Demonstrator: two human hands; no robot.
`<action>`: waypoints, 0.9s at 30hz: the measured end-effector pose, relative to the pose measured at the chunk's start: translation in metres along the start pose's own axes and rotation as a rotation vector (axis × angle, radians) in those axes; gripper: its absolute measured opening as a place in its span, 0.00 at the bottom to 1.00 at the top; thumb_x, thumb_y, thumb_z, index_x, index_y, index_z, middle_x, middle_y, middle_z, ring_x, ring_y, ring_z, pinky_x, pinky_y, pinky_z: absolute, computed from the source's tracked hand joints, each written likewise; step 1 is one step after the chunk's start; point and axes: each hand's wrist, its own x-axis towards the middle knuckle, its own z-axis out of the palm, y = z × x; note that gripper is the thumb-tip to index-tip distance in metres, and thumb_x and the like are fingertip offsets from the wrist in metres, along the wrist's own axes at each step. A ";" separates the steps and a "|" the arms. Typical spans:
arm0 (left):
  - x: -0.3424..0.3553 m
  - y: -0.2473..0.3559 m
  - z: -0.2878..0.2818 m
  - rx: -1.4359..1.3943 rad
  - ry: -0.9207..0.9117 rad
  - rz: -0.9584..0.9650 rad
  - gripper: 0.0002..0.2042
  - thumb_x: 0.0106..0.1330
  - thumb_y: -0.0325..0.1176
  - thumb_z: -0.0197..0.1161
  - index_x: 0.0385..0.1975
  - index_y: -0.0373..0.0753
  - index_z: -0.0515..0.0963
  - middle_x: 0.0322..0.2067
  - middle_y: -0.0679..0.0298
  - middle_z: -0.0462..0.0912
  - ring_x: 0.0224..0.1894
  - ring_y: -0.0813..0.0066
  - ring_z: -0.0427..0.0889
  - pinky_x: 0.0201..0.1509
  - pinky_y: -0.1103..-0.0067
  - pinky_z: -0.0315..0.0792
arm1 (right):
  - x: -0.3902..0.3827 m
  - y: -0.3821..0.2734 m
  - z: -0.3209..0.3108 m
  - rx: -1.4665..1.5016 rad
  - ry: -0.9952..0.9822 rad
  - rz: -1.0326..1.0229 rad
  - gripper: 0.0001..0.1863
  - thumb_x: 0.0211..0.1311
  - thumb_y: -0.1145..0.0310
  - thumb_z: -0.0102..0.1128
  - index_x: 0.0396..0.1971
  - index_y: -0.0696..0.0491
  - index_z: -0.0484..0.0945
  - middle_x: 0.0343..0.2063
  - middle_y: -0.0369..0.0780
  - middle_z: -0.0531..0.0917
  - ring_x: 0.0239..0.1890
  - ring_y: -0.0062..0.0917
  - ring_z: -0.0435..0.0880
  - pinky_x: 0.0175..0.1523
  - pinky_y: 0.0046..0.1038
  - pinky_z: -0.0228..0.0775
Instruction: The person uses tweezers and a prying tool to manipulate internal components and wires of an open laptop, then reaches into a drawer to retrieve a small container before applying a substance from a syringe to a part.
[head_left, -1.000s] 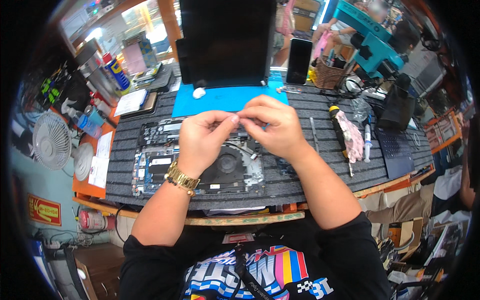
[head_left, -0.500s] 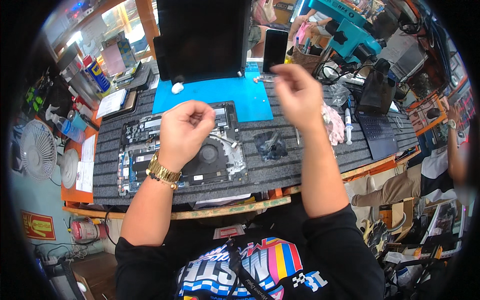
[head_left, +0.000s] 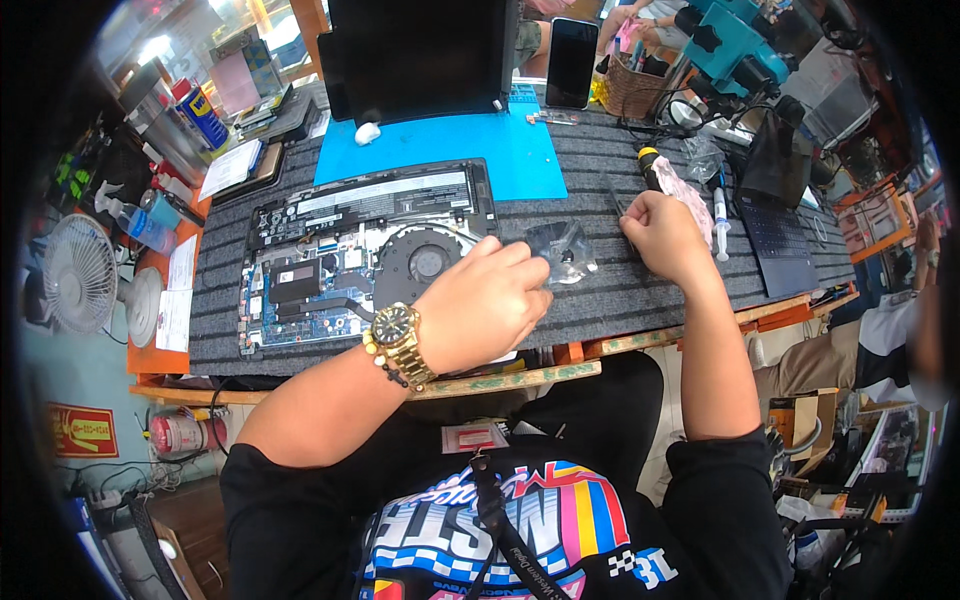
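An opened laptop base (head_left: 330, 270) lies on the ribbed grey mat, its battery (head_left: 370, 205), fan (head_left: 425, 260) and blue circuit board exposed. My left hand (head_left: 490, 305), with a gold watch on its wrist, is closed above the laptop's near right corner. Its fingers are curled, and whatever they may hold is hidden. Farther right, my right hand (head_left: 665, 235) pinches a slim metal tool (head_left: 615, 192), possibly tweezers, low over the mat. A dark crumpled plastic bag (head_left: 560, 250) lies between my hands. Beside the right hand is a pink cloth (head_left: 690, 200).
A blue mat (head_left: 450, 160) lies beneath a dark screen (head_left: 420, 60) at the back. A phone (head_left: 571, 62) stands beside it. To the right are a syringe (head_left: 720, 230), a black-and-yellow handle (head_left: 648, 162) and another laptop (head_left: 785, 240). A white fan (head_left: 80, 270) stands left.
My left hand has moved right and nearer, uncovering the laptop's middle. My right hand has come down from the raised position and now pinches the slim tool. The whole view has shifted slightly.
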 end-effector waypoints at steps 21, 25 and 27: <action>0.001 -0.022 -0.023 -0.327 0.015 -0.073 0.09 0.63 0.25 0.69 0.41 0.41 0.89 0.36 0.66 0.82 0.44 0.65 0.79 0.54 0.69 0.69 | -0.089 0.004 0.031 1.524 0.062 -0.089 0.11 0.69 0.80 0.65 0.39 0.55 0.69 0.35 0.48 0.84 0.30 0.31 0.88 0.30 0.30 0.83; 0.001 -0.036 -0.037 -0.251 0.062 -0.140 0.09 0.64 0.28 0.69 0.43 0.39 0.88 0.38 0.61 0.86 0.44 0.59 0.83 0.52 0.66 0.74 | -0.088 0.006 0.034 1.509 0.079 -0.126 0.12 0.69 0.80 0.64 0.40 0.55 0.68 0.35 0.48 0.84 0.31 0.30 0.87 0.31 0.29 0.83; -0.001 -0.047 -0.054 -0.189 0.066 -0.244 0.11 0.67 0.32 0.68 0.46 0.35 0.86 0.42 0.52 0.88 0.47 0.50 0.86 0.55 0.62 0.79 | -0.091 0.005 0.036 1.482 0.089 -0.155 0.12 0.69 0.80 0.64 0.41 0.55 0.68 0.35 0.48 0.84 0.31 0.30 0.87 0.31 0.29 0.83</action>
